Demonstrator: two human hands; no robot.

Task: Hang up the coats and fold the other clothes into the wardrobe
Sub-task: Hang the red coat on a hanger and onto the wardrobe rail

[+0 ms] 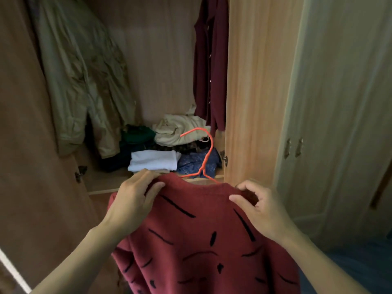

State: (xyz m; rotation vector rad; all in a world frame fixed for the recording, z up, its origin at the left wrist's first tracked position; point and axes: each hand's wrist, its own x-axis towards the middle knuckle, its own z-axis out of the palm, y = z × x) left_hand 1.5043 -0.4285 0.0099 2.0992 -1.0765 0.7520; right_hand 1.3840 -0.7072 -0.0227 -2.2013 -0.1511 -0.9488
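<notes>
A red sweater (203,236) with black dashes hangs in front of me on an orange wire hanger (204,158), whose hook rises above the collar. My left hand (135,198) pinches the sweater's left shoulder. At the right shoulder, my right hand (258,204) pinches the fabric between thumb and fingers. Behind stands the open wardrobe (252,81). A beige coat (84,77) hangs at its left and a maroon garment (210,60) at its right.
On the wardrobe floor lie a white folded cloth (153,160), a cream garment (180,129), dark green clothes (137,134) and a blue patterned piece (197,162). The left door (27,145) stands open. Pale closed doors (339,102) are at the right.
</notes>
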